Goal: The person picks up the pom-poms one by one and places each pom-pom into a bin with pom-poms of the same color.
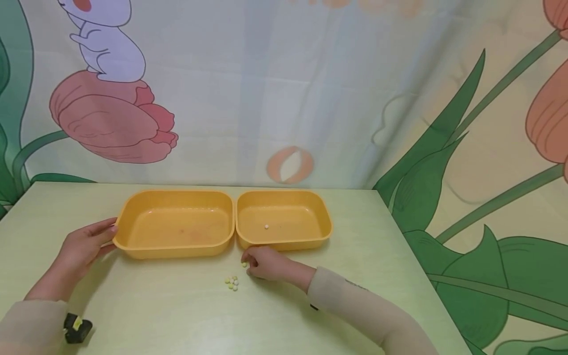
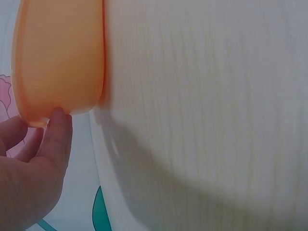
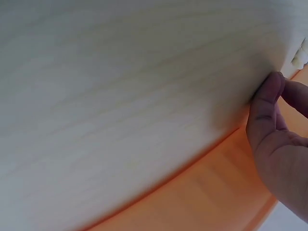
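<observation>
Lower centre, head view: right hand at bead, loose beads beside; I can't tell if pinched. Left wrist, left edge: left hand grips larger tray, probably steadying it. Right wrist, right edge: fingertips together, presumably because bead's tiny.

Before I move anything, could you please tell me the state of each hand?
Left hand: holding the larger yellow tray at its end.
Right hand: curled at a small yellow piece; whether it pinches it cannot be told.
</observation>
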A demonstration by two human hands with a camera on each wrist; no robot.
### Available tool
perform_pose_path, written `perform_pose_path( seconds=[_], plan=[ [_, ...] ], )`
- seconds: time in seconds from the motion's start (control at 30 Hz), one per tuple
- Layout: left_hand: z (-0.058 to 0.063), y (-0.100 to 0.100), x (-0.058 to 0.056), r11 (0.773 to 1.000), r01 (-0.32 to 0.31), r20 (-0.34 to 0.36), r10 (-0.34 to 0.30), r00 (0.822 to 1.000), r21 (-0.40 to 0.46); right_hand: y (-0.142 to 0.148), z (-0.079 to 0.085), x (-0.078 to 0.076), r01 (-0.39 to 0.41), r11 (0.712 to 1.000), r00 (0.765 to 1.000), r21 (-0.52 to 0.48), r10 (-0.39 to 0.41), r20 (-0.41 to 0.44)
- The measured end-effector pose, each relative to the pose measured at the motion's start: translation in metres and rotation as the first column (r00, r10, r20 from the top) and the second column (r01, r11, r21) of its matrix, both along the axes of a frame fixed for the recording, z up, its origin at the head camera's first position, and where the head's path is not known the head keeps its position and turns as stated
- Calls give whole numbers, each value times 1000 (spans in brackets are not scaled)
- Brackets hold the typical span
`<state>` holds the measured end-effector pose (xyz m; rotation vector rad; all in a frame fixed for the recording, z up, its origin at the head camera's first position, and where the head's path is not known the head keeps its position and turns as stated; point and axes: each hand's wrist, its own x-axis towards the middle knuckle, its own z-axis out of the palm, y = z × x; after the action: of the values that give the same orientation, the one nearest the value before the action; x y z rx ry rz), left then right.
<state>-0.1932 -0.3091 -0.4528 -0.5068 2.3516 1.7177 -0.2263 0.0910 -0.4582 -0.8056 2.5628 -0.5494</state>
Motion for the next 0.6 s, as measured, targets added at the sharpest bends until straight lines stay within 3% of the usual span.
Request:
perform_pose_path(
  seconds=[0.2,0.6],
  plan=[
    [0,1,0,1000,-9,12,9,1000,-12,1,0,-1,-37,999,999,-23,37,-10],
    [-2,1,0,1000,-4,-21,4,1000,12,3,-3,-2,-38,998,999,-47,38,2]
  ],
)
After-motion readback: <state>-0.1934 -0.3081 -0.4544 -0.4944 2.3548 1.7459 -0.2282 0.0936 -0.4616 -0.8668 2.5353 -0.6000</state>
